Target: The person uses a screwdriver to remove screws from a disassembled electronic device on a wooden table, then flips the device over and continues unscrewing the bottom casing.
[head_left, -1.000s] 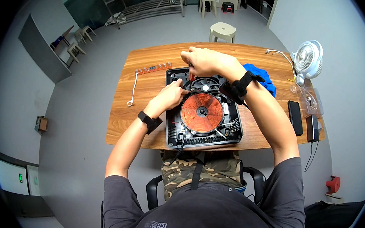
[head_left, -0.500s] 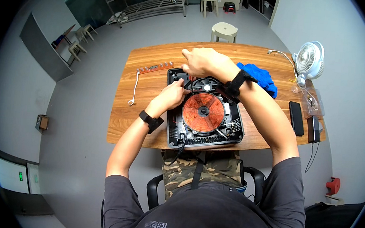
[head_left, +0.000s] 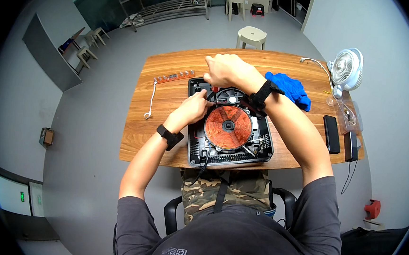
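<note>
An opened induction cooker lies on the table in front of me, its round copper coil facing up. Behind the coil sits a black cooling fan. My right hand is closed above the cooker's far left part, around what looks like a screwdriver; only a bit of its red part shows below the fist. My left hand reaches into the left side of the casing, thumb and fingers curled near the fan. What its fingertips hold or press is hidden.
Left of the cooker lies a narrow circuit board with a white cable. A blue cloth lies at the back right. Along the right edge are a white fan, a black case, a black box-shaped device and a clear container.
Both hands stay at nearly the same place over the cooker. My right wrist and forearm have turned slightly, and a little more of the red part shows below the fist.
</note>
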### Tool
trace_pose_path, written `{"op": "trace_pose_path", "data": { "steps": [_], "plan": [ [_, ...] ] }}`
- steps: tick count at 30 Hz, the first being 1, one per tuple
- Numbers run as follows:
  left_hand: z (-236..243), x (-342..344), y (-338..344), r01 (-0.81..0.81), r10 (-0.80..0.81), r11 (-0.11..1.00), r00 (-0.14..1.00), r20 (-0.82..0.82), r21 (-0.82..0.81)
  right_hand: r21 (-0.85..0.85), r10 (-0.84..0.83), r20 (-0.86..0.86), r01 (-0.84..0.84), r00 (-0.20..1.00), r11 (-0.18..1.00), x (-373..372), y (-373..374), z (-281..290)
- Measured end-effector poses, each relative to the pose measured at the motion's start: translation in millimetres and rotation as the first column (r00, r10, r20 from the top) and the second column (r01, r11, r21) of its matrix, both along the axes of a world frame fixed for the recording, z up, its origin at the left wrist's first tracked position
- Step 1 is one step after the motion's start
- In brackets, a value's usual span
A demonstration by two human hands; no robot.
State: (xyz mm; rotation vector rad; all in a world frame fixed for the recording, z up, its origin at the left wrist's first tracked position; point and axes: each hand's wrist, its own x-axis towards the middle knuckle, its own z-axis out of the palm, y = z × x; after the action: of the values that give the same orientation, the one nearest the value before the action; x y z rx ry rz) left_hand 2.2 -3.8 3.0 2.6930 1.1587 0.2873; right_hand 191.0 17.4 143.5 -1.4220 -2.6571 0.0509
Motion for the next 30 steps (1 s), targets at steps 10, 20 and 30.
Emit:
{"op": "trace_pose_path", "data": {
  "steps": [10, 20, 30],
  "plan": [
    [3, 1, -1, 0.029, -0.029, 0.999, 1.0, 0.011, 0.038, 0.048, 0.059, 0.015, -0.06, 0.998, 0.997, 2, 8, -4],
    [3, 1, 0, 0.034, -0.035, 0.999, 0.999, 0.008, 0.03, 0.089, 0.163, -0.097, -0.154, 0.982, 0.984, 17, 1, -6],
    [1, 1, 1, 0.043, -0.043, 0.999, 0.999, 0.028, 0.02, -0.048, 0.017, -0.023, -0.018, 1.0, 0.999, 6, 10, -4]
  ]
}}
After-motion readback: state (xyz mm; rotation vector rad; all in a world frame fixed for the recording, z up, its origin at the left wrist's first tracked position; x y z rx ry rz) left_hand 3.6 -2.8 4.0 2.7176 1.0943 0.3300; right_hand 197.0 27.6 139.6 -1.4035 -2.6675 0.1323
